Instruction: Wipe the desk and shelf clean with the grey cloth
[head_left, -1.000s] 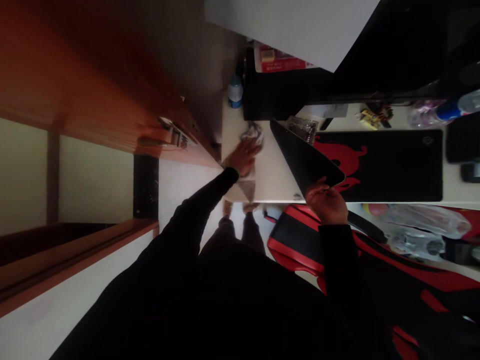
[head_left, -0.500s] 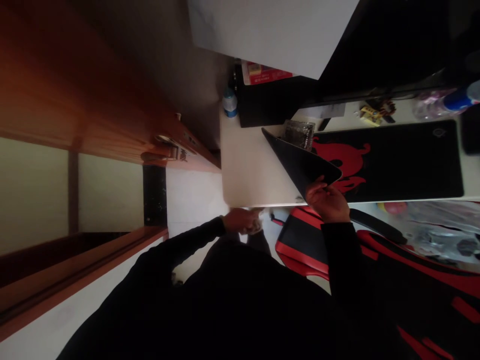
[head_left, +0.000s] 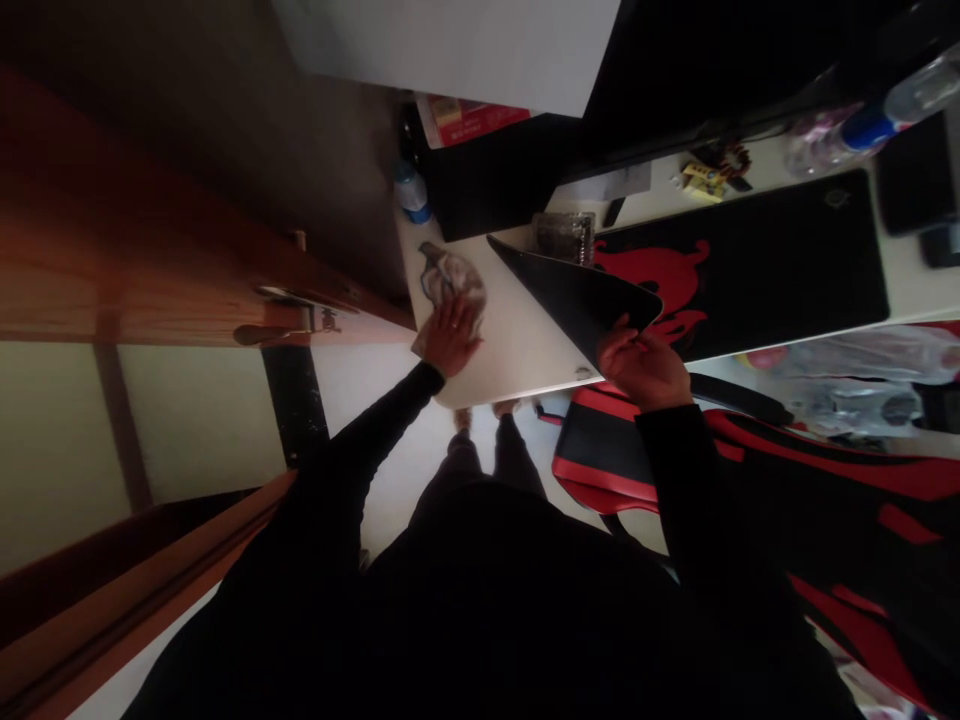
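**Pale desk, one cloth, one lifted mat**

Dim light fell on a smooth white desk (head_left: 525,350) beside one glossy brown wooden door (head_left: 150,270) with a metal handle. Two hands worked at it, both in black sleeves. The left hand (head_left: 450,335) lay flat on a single crumpled, pale cloth (head_left: 454,280) near the desk's left end, fingers stretched and slightly apart, pressing down rather than closed round it. The right hand (head_left: 637,360) pinched the rounded near corner of one thin, flexible black desk mat (head_left: 581,295), thumb and fingers clamped on its edge; that corner stood curled up off the desk, while the rest lay flat, carrying a red flame print. Two bottles showed: a small one with a blue label (head_left: 411,192) at the back-left corner, and a clear plastic one with a blue band (head_left: 892,105) far right. One red-and-black chair (head_left: 600,465) sat below the desk edge.
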